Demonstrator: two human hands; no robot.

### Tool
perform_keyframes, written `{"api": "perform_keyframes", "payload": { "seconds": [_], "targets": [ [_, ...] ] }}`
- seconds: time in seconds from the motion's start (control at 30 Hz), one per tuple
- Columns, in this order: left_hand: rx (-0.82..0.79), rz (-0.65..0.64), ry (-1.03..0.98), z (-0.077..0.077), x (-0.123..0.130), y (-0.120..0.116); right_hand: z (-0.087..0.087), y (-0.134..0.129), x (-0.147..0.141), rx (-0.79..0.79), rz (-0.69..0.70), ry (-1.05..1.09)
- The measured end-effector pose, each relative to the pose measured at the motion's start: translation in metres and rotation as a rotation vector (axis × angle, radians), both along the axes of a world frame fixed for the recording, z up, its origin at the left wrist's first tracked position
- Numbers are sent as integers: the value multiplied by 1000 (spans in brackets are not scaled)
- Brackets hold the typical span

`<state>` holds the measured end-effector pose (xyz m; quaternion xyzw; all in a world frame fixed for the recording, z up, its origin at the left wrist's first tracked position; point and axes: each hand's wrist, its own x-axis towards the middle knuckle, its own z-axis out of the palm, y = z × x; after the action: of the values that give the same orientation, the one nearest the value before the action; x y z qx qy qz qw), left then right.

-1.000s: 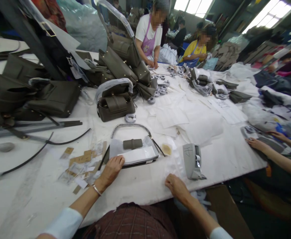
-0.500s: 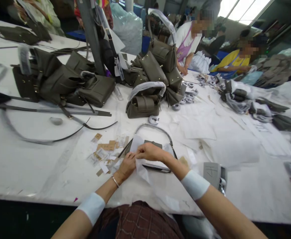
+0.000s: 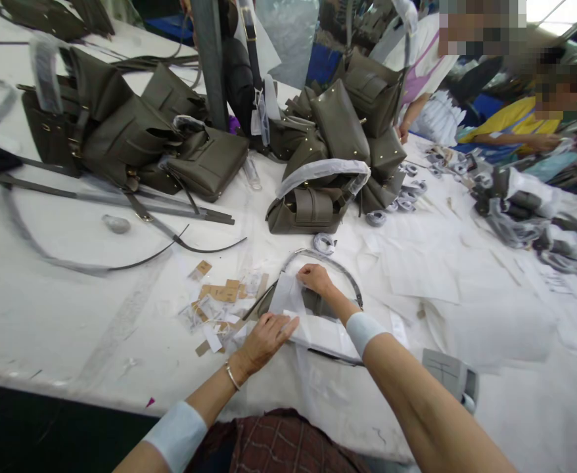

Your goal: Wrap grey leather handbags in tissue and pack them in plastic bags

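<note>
Close in front of me on the white table lies a dark olive handbag (image 3: 318, 303), its curved handle (image 3: 340, 264) toward the far side. White tissue paper (image 3: 288, 294) covers its left part, and a white wrapped edge runs along its front. My right hand (image 3: 315, 279) reaches over the bag and pinches the top of the tissue paper. At the bag's front left corner my left hand (image 3: 267, 338) rests with fingers stretched out, their tips on the white edge. The bag's underside is hidden.
Loose tags (image 3: 219, 292) and small clear packets lie left of the bag. Olive handbags (image 3: 313, 210) are heaped beyond, around a grey post (image 3: 209, 59). White sheets (image 3: 416, 269) spread to the right, near a grey box-shaped device (image 3: 449, 374). Co-workers (image 3: 505, 125) stand across the table.
My hands have parted: the right has moved up and away with the tissue paper, while the left has flattened at the bag's front edge. The camera view has shifted.
</note>
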<state>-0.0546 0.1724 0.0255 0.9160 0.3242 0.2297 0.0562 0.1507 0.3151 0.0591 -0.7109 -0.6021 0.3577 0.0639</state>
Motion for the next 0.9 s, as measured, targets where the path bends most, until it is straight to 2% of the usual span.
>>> {"api": "perform_keyframes", "payload": {
  "seconds": [0.23, 0.47, 0.63, 0.77, 0.83, 0.9],
  "targets": [
    [-67, -4, 64, 1, 1, 2, -20, 18, -8, -24, -51, -40],
    [-65, -19, 169, 7, 3, 3, -25, 29, -14, 27, -145, -16],
    [-50, -8, 185, 9, 5, 4, -26, 32, -24, 5, -250, 30],
    [-34, 2, 149, 4, 6, 4, -10, 28, -24, 76, -290, 46],
    [-34, 7, 127, 2, 6, 4, 7, 18, -17, 153, -297, 39],
    [-39, 8, 100, 1, 6, 5, 27, -5, -4, 258, -274, 48]
  ]
}}
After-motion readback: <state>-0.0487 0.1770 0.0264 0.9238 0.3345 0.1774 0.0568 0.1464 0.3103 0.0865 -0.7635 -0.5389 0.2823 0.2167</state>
